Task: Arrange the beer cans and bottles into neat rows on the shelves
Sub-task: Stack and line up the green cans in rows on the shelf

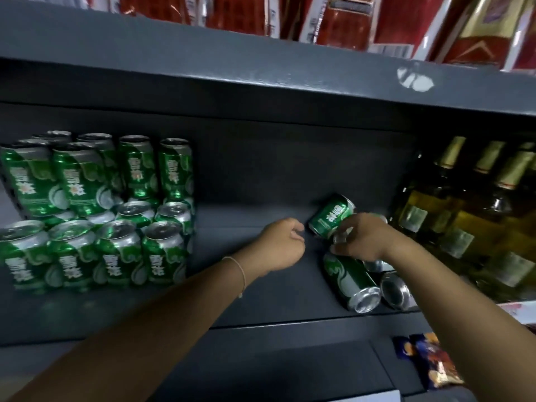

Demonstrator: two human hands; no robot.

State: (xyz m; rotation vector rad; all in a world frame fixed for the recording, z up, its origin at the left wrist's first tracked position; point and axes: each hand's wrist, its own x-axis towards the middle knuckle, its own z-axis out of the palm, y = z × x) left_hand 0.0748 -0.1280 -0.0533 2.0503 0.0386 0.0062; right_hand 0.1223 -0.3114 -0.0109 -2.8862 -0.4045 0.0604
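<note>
On the dark shelf (246, 227), the right hand (359, 239) reaches in at about 3 o'clock from the middle of the view, its fingers (340, 239) curled round a green beer can (330, 217) that lies tilted on its side. Just below that hand, toward 5 o'clock, two more cans lie on their sides near the shelf's front edge: a green one (351, 281) with its silver end facing out, and beside it a second can (396, 290) touching it. The left hand (280, 246) hovers close to the held can, at its 9 o'clock side, fingers loosely curled and holding nothing. Well apart, at 9 o'clock, the stacked cans (95, 210) stand upright in rows, two layers high. At 3 o'clock, by the right edge, glass bottles (464, 204) with gold foil necks stand together, close to the lying cans. Red boxes (348, 18) fill the shelf above at 12 o'clock, and a snack packet (432, 361) lies lower at 5 o'clock
</note>
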